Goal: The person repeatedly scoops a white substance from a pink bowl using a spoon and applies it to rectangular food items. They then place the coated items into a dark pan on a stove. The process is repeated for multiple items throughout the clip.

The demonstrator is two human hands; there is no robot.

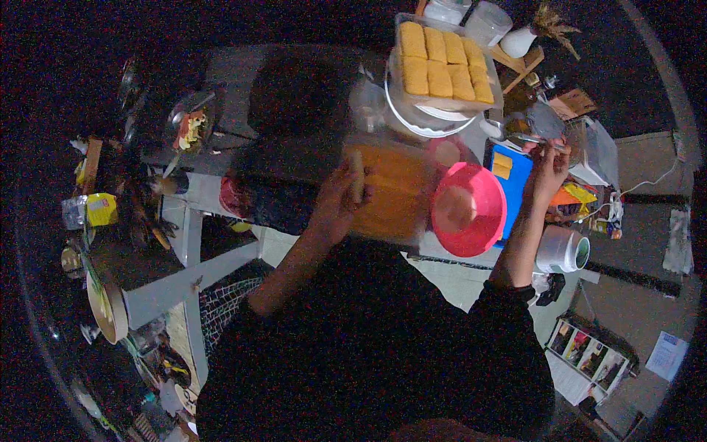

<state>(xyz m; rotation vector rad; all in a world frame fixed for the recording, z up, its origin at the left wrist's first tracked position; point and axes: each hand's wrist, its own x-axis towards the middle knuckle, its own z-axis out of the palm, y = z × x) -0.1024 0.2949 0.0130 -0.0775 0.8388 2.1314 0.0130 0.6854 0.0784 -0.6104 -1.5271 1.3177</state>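
Observation:
My left hand (335,203) grips a pale, elongated piece (357,174), too blurred to name exactly. It is over the left side of a shallow transparent container (395,190) with an orange-brown layer inside. To the right stands a pink plastic bowl (494,204) with a light brown content. Beyond the bowl lies a blue cutting board (516,193) with a small yellow rectangular piece (502,165) on it. My right hand (552,163) is past the board's far right corner, its fingers closed on a thin, light item (558,146) that I cannot identify.
A clear plastic box (493,83) of yellow-orange rectangular pieces rests on a white-rimmed round container (431,131) at the back. A white tub (560,248) lies near my right forearm. A bowl of chopped food (191,130) sits at the left, beside a dark pan-like shape (295,94).

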